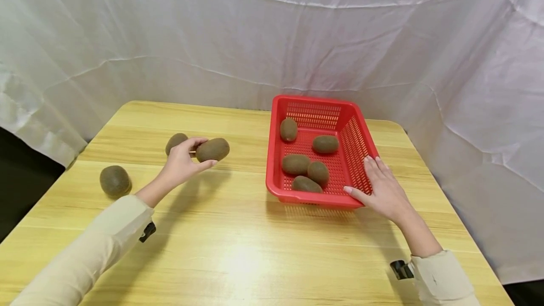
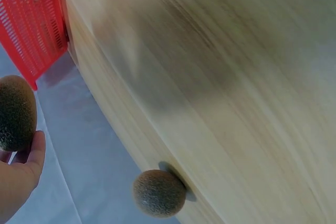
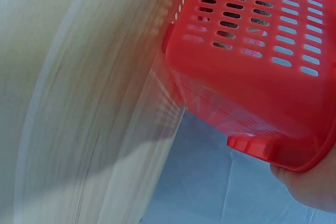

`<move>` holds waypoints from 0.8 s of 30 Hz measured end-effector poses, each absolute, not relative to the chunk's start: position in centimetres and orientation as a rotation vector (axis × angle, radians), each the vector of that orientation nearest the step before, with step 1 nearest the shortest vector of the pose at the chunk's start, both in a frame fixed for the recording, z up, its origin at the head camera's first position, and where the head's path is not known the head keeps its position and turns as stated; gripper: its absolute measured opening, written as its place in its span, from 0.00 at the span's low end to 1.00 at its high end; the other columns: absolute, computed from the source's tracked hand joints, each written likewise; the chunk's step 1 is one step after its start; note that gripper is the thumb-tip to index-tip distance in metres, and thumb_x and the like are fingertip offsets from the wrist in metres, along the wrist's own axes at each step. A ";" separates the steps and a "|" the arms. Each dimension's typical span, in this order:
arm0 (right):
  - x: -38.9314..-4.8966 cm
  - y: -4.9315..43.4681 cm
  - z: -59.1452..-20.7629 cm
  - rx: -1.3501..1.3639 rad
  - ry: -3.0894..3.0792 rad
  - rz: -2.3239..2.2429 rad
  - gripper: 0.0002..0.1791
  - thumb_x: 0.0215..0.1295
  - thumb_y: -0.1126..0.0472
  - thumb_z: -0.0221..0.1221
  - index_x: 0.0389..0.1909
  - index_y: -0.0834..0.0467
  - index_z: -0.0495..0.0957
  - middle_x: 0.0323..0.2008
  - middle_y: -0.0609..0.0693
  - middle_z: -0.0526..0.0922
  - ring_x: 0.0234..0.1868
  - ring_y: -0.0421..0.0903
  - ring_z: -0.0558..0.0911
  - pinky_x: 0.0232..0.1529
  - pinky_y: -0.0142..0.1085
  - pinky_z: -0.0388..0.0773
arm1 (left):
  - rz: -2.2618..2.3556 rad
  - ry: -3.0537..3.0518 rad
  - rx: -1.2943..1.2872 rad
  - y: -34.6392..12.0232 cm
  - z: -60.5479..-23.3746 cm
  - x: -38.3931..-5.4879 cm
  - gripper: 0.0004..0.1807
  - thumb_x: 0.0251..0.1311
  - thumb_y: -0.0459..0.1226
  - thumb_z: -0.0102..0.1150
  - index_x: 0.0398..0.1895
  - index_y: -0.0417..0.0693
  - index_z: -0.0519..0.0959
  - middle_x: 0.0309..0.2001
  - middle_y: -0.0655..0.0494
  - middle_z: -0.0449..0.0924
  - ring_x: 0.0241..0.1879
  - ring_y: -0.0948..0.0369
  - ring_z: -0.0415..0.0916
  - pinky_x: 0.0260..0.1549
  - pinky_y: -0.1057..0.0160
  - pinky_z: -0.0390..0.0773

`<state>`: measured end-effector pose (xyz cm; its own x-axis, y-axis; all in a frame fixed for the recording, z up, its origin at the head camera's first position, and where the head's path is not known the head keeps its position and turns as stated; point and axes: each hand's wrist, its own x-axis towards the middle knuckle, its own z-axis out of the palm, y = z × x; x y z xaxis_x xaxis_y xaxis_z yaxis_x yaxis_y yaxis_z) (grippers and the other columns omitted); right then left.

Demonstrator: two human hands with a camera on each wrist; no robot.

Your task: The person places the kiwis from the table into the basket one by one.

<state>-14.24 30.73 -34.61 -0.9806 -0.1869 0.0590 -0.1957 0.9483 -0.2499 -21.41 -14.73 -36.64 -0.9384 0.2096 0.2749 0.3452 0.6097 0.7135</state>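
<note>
My left hand [image 1: 183, 160] pinches a brown kiwi [image 1: 213, 149] between thumb and fingers, above the table. The same held kiwi [image 2: 16, 113] shows at the left edge of the left wrist view. A second kiwi [image 1: 175, 142] lies just behind that hand, and a third kiwi [image 1: 115, 181] sits near the left forearm. My right hand [image 1: 384, 191] rests on the near right corner of a red plastic basket [image 1: 276, 155], fingers straight along the side rim and thumb over the front rim. Several kiwis [image 1: 325, 144] lie inside the basket.
The wooden table [image 1: 238, 230] has its back edge close to a white curtain [image 1: 204, 32]. Bare tabletop lies between the left hand and the basket. A dark band device [image 1: 401, 269] sits at the right wrist.
</note>
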 end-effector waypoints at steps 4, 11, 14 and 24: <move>-14.2 30.7 -34.6 0.299 -3.068 0.403 0.53 0.59 0.35 0.51 0.69 0.71 0.45 0.70 0.68 0.47 0.72 0.64 0.43 0.71 0.55 0.42 | -1.249 -2.664 -0.476 -14.3 -36.5 -21.6 0.32 0.49 0.36 0.68 0.57 0.34 0.69 0.54 0.37 0.74 0.49 0.44 0.75 0.47 0.47 0.78; -14.2 30.7 -34.6 0.295 -3.068 0.415 0.53 0.59 0.35 0.51 0.69 0.71 0.45 0.70 0.68 0.47 0.72 0.64 0.43 0.71 0.54 0.41 | -1.265 -2.653 -0.497 -13.5 -36.2 -21.7 0.32 0.49 0.37 0.68 0.57 0.35 0.69 0.55 0.38 0.74 0.50 0.45 0.75 0.48 0.48 0.77; -14.2 30.7 -34.7 0.293 -3.067 0.417 0.53 0.59 0.35 0.51 0.69 0.71 0.45 0.71 0.68 0.47 0.72 0.63 0.43 0.71 0.54 0.41 | -1.276 -2.645 -0.499 -13.1 -36.0 -21.9 0.32 0.49 0.37 0.68 0.58 0.36 0.69 0.55 0.39 0.74 0.50 0.45 0.75 0.48 0.49 0.77; -14.2 30.7 -34.6 0.291 -3.067 0.420 0.53 0.60 0.35 0.51 0.69 0.71 0.45 0.71 0.67 0.47 0.72 0.63 0.43 0.71 0.54 0.41 | -1.323 -2.654 -0.509 -11.5 -35.6 -22.5 0.32 0.49 0.37 0.68 0.58 0.37 0.69 0.54 0.40 0.74 0.51 0.46 0.75 0.50 0.50 0.77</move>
